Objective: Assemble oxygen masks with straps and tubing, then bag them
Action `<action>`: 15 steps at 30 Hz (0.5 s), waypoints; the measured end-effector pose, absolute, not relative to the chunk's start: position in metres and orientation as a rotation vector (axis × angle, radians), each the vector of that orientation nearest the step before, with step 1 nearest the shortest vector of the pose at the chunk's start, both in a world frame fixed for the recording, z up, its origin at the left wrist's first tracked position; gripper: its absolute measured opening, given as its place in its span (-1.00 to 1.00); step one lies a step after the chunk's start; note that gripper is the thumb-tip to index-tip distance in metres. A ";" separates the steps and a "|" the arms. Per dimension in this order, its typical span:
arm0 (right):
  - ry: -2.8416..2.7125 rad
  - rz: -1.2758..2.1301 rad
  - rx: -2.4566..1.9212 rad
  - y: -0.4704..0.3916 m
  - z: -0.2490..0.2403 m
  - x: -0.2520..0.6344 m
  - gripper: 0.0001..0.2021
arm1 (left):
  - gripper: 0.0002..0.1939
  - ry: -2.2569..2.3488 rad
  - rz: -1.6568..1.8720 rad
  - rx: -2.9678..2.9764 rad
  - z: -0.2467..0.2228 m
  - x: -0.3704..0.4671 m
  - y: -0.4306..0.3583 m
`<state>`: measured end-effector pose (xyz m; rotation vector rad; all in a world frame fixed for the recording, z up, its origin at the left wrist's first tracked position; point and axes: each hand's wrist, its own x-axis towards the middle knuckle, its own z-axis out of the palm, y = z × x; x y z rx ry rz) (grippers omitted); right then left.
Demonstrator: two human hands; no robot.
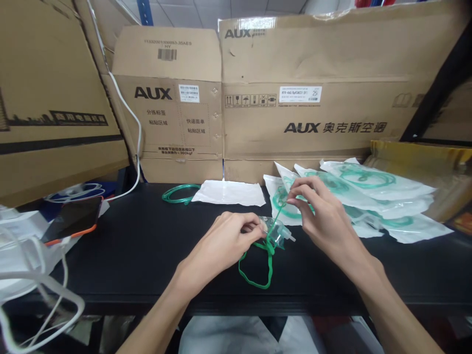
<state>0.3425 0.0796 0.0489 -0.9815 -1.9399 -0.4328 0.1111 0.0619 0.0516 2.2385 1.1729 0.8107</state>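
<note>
A clear oxygen mask [279, 233] with a green elastic strap [272, 275] is at the middle of the black table, near its front. My left hand [228, 238] is closed on the mask's left side, fingertips pressed together at its edge. Above and to the right, my right hand [324, 209] pinches one end of the green strap and draws it up taut from the mask. The rest of the strap hangs in a loop below, with a knot-like bunch near the mask. My left fingers hide part of the mask.
Behind the hands lie a white pouch [230, 192] and a coil of green tubing [177, 200]. Several clear-fronted packets [379, 179] with green tubing are piled at the right. A phone [75, 220] and white cables [40, 282] occupy the left. Cardboard boxes [254, 125] wall off the back.
</note>
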 end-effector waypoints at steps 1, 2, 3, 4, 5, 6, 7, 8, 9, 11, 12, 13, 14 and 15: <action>-1.909 -0.454 -0.992 0.080 0.050 0.344 -0.84 | -0.74 1.173 0.789 2.253 0.051 0.111 0.062; -1.877 -0.475 -1.006 0.080 0.051 0.346 -0.84 | -0.74 1.176 0.770 2.266 0.051 0.110 0.061; -1.850 -0.494 -1.021 0.079 0.051 0.346 -0.84 | -0.75 1.177 0.758 2.273 0.051 0.110 0.061; -1.829 -0.509 -1.035 0.079 0.051 0.347 -0.84 | -0.76 1.177 0.753 2.273 0.051 0.110 0.061; -1.811 -0.519 -1.044 0.079 0.051 0.346 -0.85 | -0.77 1.172 0.751 2.269 0.051 0.110 0.061; -1.800 -0.523 -1.044 0.078 0.051 0.345 -0.85 | -0.78 1.164 0.752 2.262 0.051 0.110 0.062; -1.798 -0.520 -1.035 0.077 0.051 0.343 -0.85 | -0.78 1.155 0.759 2.252 0.051 0.110 0.062; -1.805 -0.506 -1.018 0.076 0.051 0.340 -0.85 | -0.78 1.147 0.768 2.238 0.051 0.110 0.062; -1.823 -0.485 -0.992 0.075 0.051 0.337 -0.84 | -0.77 1.142 0.778 2.224 0.050 0.110 0.063; -1.872 -0.428 -0.931 0.071 0.052 0.330 -0.84 | -0.73 1.139 0.795 2.201 0.050 0.111 0.065; -1.897 -0.397 -0.903 0.069 0.052 0.327 -0.84 | -0.71 1.130 0.796 2.186 0.049 0.111 0.066; -1.919 -0.368 -0.880 0.067 0.052 0.324 -0.84 | -0.69 1.111 0.789 2.169 0.049 0.111 0.066; -1.937 -0.340 -0.862 0.066 0.052 0.322 -0.84 | -0.67 1.085 0.774 2.152 0.049 0.111 0.067; -1.952 -0.312 -0.851 0.064 0.052 0.320 -0.85 | -0.65 1.060 0.754 2.137 0.049 0.111 0.067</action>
